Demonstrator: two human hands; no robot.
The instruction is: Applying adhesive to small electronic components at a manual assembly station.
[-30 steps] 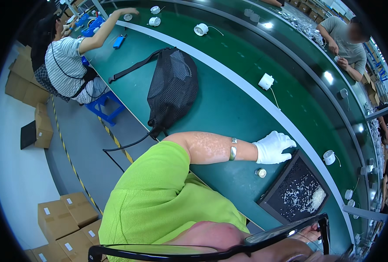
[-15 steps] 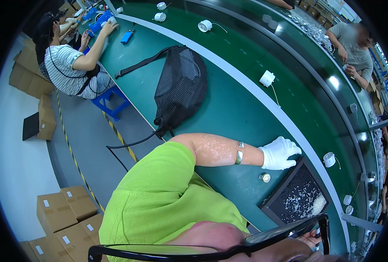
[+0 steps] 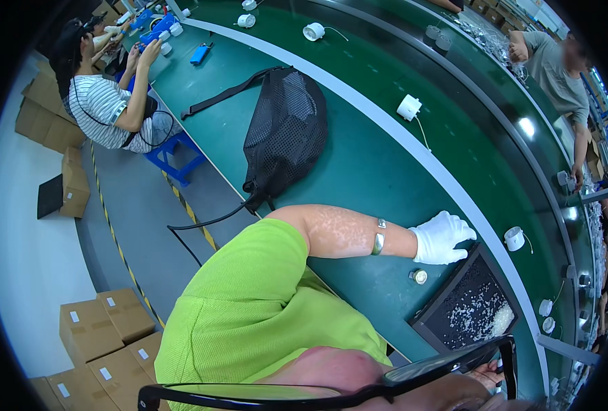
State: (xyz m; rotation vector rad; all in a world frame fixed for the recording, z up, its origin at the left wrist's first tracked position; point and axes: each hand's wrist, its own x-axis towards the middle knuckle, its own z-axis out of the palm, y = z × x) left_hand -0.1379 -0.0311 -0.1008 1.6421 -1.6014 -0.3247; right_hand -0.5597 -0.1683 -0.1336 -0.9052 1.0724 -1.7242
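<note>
My left hand (image 3: 443, 238), in a white glove, rests at the far corner of a black tray (image 3: 427, 316), fingers loosely apart with nothing seen in them. Many small clear-white pieces (image 3: 474, 301) lie scattered in the tray, with a denser heap (image 3: 502, 319) at its right side. On the green table beside the tray stands a small round metallic part (image 3: 419, 277). At the lower right, my right hand (image 3: 487, 375) is mostly hidden behind the glasses frame. Its bare fingers look bent together, and whatever they hold cannot be made out.
A black mesh bag (image 3: 287, 130) with a strap lies on the table (image 3: 365, 185). Beyond the pale rail, white round fittings (image 3: 408, 107) with wires sit on a green conveyor. A blue tool (image 3: 200, 54) lies near a seated co-worker (image 3: 105, 103). Cartons (image 3: 88, 332) stand on the floor.
The white fittings have shifted toward the far left along the conveyor. The seated co-worker's hands have lowered and come together; the person across has spread their arms. My hands stay nearly still.
</note>
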